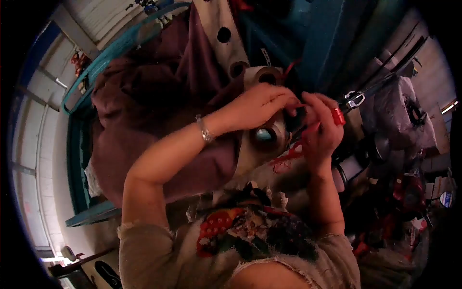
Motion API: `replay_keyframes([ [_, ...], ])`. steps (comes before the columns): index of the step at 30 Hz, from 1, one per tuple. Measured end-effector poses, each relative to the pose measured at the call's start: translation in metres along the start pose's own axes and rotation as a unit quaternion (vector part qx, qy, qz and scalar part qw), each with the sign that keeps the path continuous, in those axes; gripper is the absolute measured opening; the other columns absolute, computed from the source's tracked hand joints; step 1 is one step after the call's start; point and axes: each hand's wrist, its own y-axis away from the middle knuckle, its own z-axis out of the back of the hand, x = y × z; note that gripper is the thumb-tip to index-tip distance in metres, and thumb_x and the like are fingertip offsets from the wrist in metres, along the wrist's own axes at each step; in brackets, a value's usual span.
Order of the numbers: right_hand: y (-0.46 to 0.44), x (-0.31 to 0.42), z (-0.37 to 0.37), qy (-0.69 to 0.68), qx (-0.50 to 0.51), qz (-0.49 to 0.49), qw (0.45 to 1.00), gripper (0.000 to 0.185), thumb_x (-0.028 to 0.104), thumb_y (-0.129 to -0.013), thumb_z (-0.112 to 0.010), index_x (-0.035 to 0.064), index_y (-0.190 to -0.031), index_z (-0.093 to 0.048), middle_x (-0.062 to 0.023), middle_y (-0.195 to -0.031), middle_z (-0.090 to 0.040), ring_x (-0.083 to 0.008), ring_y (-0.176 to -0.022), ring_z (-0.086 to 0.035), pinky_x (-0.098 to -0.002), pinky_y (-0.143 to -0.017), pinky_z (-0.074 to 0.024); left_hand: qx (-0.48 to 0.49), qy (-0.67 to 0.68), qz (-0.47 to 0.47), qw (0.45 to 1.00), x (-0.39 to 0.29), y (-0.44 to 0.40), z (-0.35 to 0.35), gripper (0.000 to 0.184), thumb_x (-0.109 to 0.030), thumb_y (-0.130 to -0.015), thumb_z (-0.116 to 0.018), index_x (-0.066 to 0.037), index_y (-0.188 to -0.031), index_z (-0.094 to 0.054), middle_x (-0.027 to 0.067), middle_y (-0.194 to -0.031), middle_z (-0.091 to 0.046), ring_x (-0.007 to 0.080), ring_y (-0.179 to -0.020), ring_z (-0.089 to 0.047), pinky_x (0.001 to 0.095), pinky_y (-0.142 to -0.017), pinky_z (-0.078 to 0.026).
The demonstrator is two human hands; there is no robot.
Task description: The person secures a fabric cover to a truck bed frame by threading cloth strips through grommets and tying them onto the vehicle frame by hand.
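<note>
My left hand [264, 105], with a bracelet [204, 129] at the wrist, has its fingertips pinched on a thin red strip [301, 105]. The strip runs across to the bent fingers of my right hand [321, 126], which close on its other end. A red ring-like piece [339, 116] sits on a finger of my right hand. Below and beside both hands lies a beige band [252, 151] with large round holes, edging a dark maroon cloth [144, 96]. A pale blue patch [263, 135] shows in one hole. My right fingertips are partly in shadow.
A teal frame [72, 159] borders the cloth on the left. Beyond my hands stands a large teal beam [322, 38]. Right of my hands are a metal buckle [355, 99] on straps and a grey plastic bag [402, 111]. Dark, cluttered items fill the lower right.
</note>
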Motion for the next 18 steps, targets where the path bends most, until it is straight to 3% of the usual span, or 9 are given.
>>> replay_keyframes([
  [3,-0.003,-0.01,-0.006,-0.05,0.045,-0.033,0.997,0.027,0.002,-0.083,-0.059,0.0085,-0.109,-0.064,-0.0123,-0.096,-0.067,-0.0282,-0.084,-0.066,-0.0317,-0.072,-0.0516,0.007,-0.083,0.074,0.994,-0.008,0.011,0.009,0.024,-0.019,-0.096,-0.046,-0.003,-0.095,-0.063,0.0092,-0.076,-0.065,0.0165,-0.066,-0.061,0.0299,-0.063,-0.048],
  [4,0.0,-0.011,-0.012,-0.051,0.077,-0.061,0.994,0.028,0.001,-0.084,-0.056,0.0092,-0.109,-0.063,-0.0139,-0.095,-0.066,-0.0302,-0.083,-0.065,-0.0336,-0.071,-0.0509,0.018,-0.079,0.101,0.992,-0.014,0.013,0.009,0.019,-0.016,-0.095,-0.049,-0.002,-0.098,-0.062,0.0129,-0.084,-0.066,0.0232,-0.081,-0.065,0.0323,-0.071,-0.049],
  [5,0.004,-0.011,-0.018,-0.05,0.108,-0.089,0.989,0.029,0.0,-0.084,-0.053,0.0098,-0.11,-0.062,-0.0155,-0.093,-0.066,-0.0322,-0.082,-0.065,-0.0354,-0.07,-0.0503,0.017,-0.084,0.095,0.992,-0.016,0.015,0.009,0.019,-0.016,-0.095,-0.049,-0.002,-0.098,-0.062,0.0129,-0.084,-0.066,0.0232,-0.081,-0.065,0.0323,-0.071,-0.049],
  [8,0.002,-0.011,-0.027,-0.053,0.1,-0.093,0.989,0.03,-0.002,-0.082,-0.055,0.0082,-0.109,-0.062,-0.0152,-0.093,-0.066,-0.0312,-0.081,-0.065,-0.0345,-0.071,-0.0498,-0.028,-0.215,0.012,0.976,-0.013,0.022,0.012,0.013,-0.012,-0.09,-0.057,-0.005,-0.098,-0.062,0.0139,-0.093,-0.066,0.032,-0.085,-0.064,0.0354,-0.068,-0.051],
  [9,0.001,-0.009,-0.03,-0.056,0.088,-0.117,0.988,0.031,-0.003,-0.08,-0.055,0.0074,-0.109,-0.062,-0.0154,-0.093,-0.066,-0.0302,-0.081,-0.065,-0.0338,-0.071,-0.0496,-0.032,-0.221,0.01,0.975,-0.006,0.024,0.013,0.013,-0.012,-0.09,-0.057,-0.005,-0.098,-0.062,0.0139,-0.093,-0.066,0.032,-0.085,-0.064,0.0354,-0.068,-0.051],
  [11,0.0,-0.01,-0.036,-0.063,0.074,-0.136,0.986,0.033,-0.005,-0.079,-0.056,0.0065,-0.11,-0.061,-0.0155,-0.092,-0.066,-0.0291,-0.081,-0.065,-0.0332,-0.071,-0.0493,-0.018,-0.35,-0.118,0.929,0.002,0.027,0.016,0.02,-0.01,-0.085,-0.059,-0.008,-0.105,-0.06,0.0121,-0.095,-0.065,0.0292,-0.083,-0.065,0.0364,-0.067,-0.052],
  [12,0.001,-0.012,-0.037,-0.057,0.076,-0.156,0.983,0.035,-0.005,-0.078,-0.056,0.0063,-0.111,-0.061,-0.016,-0.092,-0.065,-0.0277,-0.081,-0.064,-0.0326,-0.072,-0.0491,-0.03,-0.407,-0.129,0.904,0.002,0.025,0.01,0.017,-0.009,-0.082,-0.055,-0.01,-0.099,-0.059,0.0089,-0.082,-0.063,0.0262,-0.077,-0.064,0.036,-0.062,-0.051],
  [15,-0.006,-0.008,-0.037,-0.063,0.098,-0.204,0.972,0.038,-0.006,-0.078,-0.056,0.0067,-0.114,-0.06,-0.0162,-0.092,-0.065,-0.0254,-0.081,-0.064,-0.0318,-0.073,-0.0487,0.002,-0.469,-0.132,0.873,-0.006,0.025,0.013,0.015,-0.007,-0.082,-0.054,-0.01,-0.096,-0.058,0.009,-0.083,-0.064,0.028,-0.076,-0.063,0.0372,-0.063,-0.05],
  [18,-0.01,0.003,-0.035,-0.122,0.11,-0.284,0.945,0.04,-0.006,-0.079,-0.056,0.0074,-0.117,-0.06,-0.0151,-0.093,-0.065,-0.0241,-0.08,-0.063,-0.0311,-0.074,-0.0485,0.04,-0.325,-0.086,0.941,-0.001,0.018,0.02,0.008,-0.008,-0.084,-0.054,-0.008,-0.09,-0.059,0.0108,-0.082,-0.064,0.0313,-0.077,-0.062,0.04,-0.065,-0.049],
])
